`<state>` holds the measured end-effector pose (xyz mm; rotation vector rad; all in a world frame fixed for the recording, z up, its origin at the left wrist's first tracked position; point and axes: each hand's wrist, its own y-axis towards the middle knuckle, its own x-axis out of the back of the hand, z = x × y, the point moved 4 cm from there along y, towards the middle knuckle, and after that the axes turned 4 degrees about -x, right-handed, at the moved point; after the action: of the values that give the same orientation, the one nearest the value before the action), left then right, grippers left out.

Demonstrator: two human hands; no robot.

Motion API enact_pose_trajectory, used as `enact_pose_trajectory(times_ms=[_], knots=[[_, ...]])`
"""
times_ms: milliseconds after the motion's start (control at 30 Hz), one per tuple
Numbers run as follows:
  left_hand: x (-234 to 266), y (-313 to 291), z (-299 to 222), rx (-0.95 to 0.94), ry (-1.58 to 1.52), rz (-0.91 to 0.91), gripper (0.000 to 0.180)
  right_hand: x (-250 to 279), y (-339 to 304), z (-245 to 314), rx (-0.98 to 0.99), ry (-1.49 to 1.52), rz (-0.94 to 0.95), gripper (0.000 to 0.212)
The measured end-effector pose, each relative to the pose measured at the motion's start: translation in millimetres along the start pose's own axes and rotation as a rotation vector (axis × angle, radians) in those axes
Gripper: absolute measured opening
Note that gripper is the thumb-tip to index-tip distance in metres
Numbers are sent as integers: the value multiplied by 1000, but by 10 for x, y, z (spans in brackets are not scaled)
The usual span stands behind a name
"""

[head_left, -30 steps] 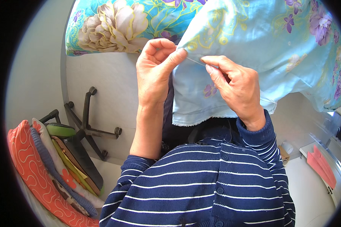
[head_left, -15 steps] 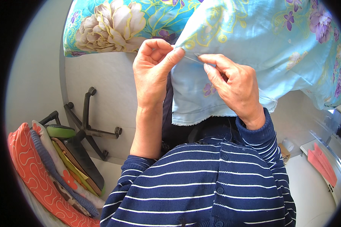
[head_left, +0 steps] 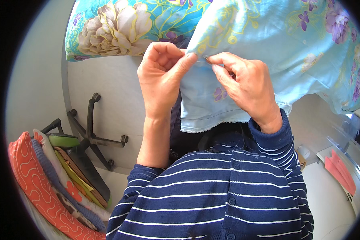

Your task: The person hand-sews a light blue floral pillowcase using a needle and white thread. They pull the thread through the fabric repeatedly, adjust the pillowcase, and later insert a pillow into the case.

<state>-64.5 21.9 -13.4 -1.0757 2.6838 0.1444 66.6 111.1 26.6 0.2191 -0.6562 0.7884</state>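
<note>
Pale floor [head_left: 108,80] showed beneath the lap, where the light-blue cloth [head_left: 272,48] lay draped. Fine fingertip work seemed in hand: the left hand [head_left: 161,80] appeared to pinch the cloth's edge, while the right hand [head_left: 250,82] pinched something thin, perhaps a needle, calling for steady, precise guiding. Purple and yellow flowers patterned the creased fabric; its lower edge was frayed.

Our right grip [head_left: 246,83] has drawn nearer our left grip [head_left: 162,78], narrowing the gap between their fingertips.
</note>
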Motion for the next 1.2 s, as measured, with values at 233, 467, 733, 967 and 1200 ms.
enact_pose_trajectory(times_ms=[233,467,733,967,1200], knots=[[-106,-78,-28,-35,98,-5,22,-69,146,-19,21,16,-1,6],[-81,-98,-11,-82,119,-40,22,-28,80,-159,-126,225,38,8],[-189,-181,-71,-183,329,-33,20,12,101,-76,54,95,-109,7],[-274,-247,-142,-450,629,-3,21,304,86,35,226,-198,-250,13],[-340,-324,-99,-1065,747,-2,20,379,625,359,852,-466,137,14]])
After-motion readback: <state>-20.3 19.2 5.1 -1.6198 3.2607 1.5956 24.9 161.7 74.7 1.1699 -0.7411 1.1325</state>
